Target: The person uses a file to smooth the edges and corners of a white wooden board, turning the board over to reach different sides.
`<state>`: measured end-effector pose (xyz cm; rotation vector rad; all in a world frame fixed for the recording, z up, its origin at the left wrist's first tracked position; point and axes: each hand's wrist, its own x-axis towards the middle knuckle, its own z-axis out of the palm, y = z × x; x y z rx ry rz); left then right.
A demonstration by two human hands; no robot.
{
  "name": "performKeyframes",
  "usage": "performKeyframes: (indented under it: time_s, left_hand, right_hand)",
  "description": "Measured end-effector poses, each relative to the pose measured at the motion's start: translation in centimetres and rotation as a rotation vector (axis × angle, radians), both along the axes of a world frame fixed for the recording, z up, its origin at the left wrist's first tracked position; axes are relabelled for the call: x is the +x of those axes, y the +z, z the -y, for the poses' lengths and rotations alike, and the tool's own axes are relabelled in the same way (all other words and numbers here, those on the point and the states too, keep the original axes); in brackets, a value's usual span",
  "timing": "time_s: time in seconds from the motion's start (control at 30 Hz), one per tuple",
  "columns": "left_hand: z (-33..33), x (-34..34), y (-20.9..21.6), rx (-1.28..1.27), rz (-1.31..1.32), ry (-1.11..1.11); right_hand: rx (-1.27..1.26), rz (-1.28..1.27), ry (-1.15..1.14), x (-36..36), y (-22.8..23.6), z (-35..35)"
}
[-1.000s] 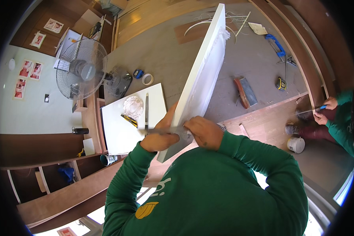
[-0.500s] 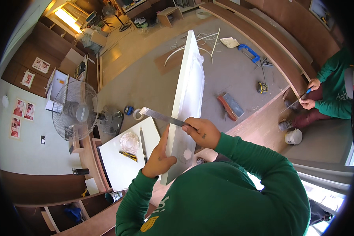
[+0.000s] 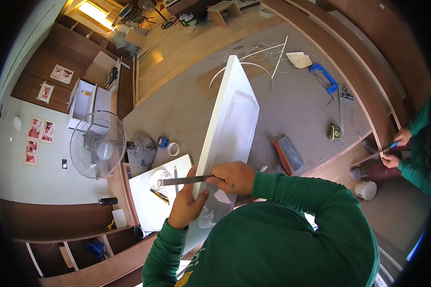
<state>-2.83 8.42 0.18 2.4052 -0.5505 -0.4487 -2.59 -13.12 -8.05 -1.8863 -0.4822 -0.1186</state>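
A white panel (image 3: pixel 239 124) stands tilted in front of me, with smeared filler along its right face. My left hand (image 3: pixel 187 206) grips its left edge, the thumb bent over to the near side. In my right hand (image 3: pixel 234 178) is a narrow, flat grey putty blade (image 3: pixel 184 181); it lies across the panel's edge and points left. Below the right hand a white filler patch (image 3: pixel 221 196) sits on the panel. Beyond the blade's tip, a white board (image 3: pixel 141 193) carries a filler mound (image 3: pixel 162 178), a yellow-black utility knife (image 3: pixel 159 196) and another thin blade (image 3: pixel 175 178).
A fan (image 3: pixel 98 146) stands at left, near a tape roll (image 3: pixel 174 149). On the grey floor lie a sanding block (image 3: pixel 288 155), a tape measure (image 3: pixel 334 132) and a blue clamp (image 3: pixel 324 79). At right, a co-worker's hands (image 3: pixel 396 148) work beside long planks (image 3: pixel 345 57); a white bucket (image 3: pixel 366 190) stands nearby.
The blade has moved down and left along the panel's edge, and its tip now carries less white filler. My view has shifted, and the panel sits lower.
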Motion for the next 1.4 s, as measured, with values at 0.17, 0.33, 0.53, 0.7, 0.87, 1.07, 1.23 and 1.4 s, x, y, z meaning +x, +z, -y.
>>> performKeyframes:
  time_s: [0.17,0.33,0.53,0.7,0.87,1.07,1.23,1.4]
  left_hand:
    - [1.7,-0.1,0.7,0.073,0.013,0.039]
    - [2.6,-0.3,0.9,0.074,-0.06,0.079]
    - [3.1,0.2,1.1,0.05,-0.067,0.104]
    - [2.9,0.5,1.2,0.068,-0.039,0.09]
    - [5.1,3.1,1.1,0.061,0.006,0.081]
    - [6.9,5.7,0.5,-0.139,-0.273,0.098]
    - [5.6,5.5,-0.6,-0.229,-0.377,0.16]
    - [5.5,6.4,-0.4,-0.247,-0.354,0.117]
  right_hand:
    - [0.075,0.087,-0.153,4.8,-0.4,3.3]
    - [-0.026,0.158,-0.376,14.2,-1.3,11.3]
    - [0.013,-0.045,-0.71,25.3,-5.8,21.0]
    - [0.236,-0.123,-0.536,21.6,-4.5,17.6]
    - [0.159,-0.135,-0.023,9.2,-0.2,8.7]
    - [0.126,0.072,-0.055,7.1,-2.4,5.7]
    - [0.138,0.166,-0.303,14.7,-3.8,9.9]
    - [0.233,0.023,-0.612,25.0,-4.9,15.5]
